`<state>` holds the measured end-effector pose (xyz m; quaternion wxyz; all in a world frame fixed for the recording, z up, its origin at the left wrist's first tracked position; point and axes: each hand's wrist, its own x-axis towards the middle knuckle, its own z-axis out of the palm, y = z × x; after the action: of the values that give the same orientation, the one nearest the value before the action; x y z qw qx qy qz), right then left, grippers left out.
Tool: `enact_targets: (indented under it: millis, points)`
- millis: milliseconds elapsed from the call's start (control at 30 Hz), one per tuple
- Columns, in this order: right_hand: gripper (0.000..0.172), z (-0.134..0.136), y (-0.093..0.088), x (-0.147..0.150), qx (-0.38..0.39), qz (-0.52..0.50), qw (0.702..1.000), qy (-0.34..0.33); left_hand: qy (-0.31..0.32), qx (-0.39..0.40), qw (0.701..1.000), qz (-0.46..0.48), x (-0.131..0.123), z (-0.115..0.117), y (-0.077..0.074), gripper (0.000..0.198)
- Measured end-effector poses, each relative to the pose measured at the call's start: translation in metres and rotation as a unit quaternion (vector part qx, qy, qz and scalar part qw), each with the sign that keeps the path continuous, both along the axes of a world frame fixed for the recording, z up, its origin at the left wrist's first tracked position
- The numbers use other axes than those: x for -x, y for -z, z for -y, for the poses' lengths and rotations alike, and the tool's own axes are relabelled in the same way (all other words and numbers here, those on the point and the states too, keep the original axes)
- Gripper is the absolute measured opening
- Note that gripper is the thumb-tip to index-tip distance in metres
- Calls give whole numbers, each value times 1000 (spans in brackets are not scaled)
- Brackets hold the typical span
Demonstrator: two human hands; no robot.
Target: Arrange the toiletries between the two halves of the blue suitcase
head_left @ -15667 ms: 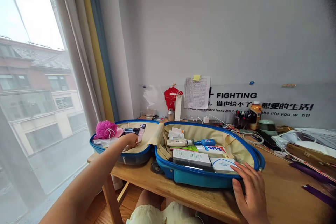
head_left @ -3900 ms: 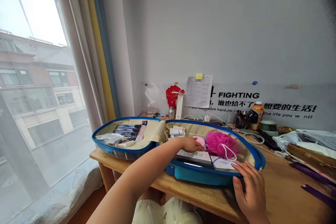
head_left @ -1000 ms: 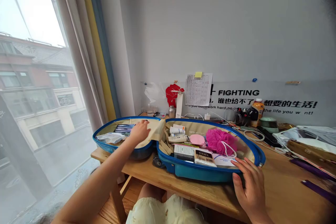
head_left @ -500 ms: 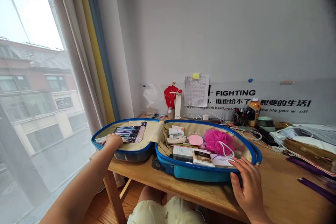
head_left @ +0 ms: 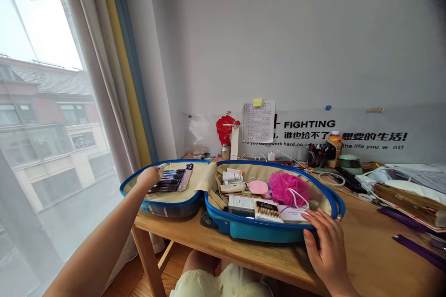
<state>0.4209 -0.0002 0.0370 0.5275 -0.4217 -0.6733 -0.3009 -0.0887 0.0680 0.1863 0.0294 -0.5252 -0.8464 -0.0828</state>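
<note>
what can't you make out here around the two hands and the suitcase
- Head view: whether the left hand grips anything; its fingers curl away beside the brush set.
- Head view: the suitcase floor beneath the pink bath pouf and boxes.
- Head view: print on the wall sheet, too small.
- Head view: the forearm behind the right hand, cut off by the bottom edge.

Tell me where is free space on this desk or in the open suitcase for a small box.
Free: the bare wooden desk edge before the blue hard-shell suitcase, and the patch between the right hand and the purple strip. Also beige lining right of the black brush set. Crowded: the right half, around the pink mesh sponge.
</note>
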Motion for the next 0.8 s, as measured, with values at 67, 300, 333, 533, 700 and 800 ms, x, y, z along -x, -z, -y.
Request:
enact_targets:
  millis: [67, 300, 333, 533, 700, 800]
  points:
    - [30, 1, -2, 1, 0, 0, 1000, -2, 28, -49, 998, 18, -15, -2, -15, 36]
    - [29, 2, -2, 2, 2, -12, 1000, -13, 218, -181, 956, 81, -129, -11, -32, 46]
    - [29, 1, -2, 1, 4, -12, 1000, -11, 251, -188, 945, 89, -149, -14, -30, 47]
    - [30, -1, 3, -2, 10, -11, 1000, -8, 397, -167, 894, 124, -248, -45, -7, 51]
    - [30, 0, 3, -4, 18, 5, 1000, 1, 491, -96, 859, 106, -291, -55, 17, 50]
    - [29, 1, 2, -3, 10, 10, 1000, -2, 537, -31, 839, 80, -298, -53, 29, 49]
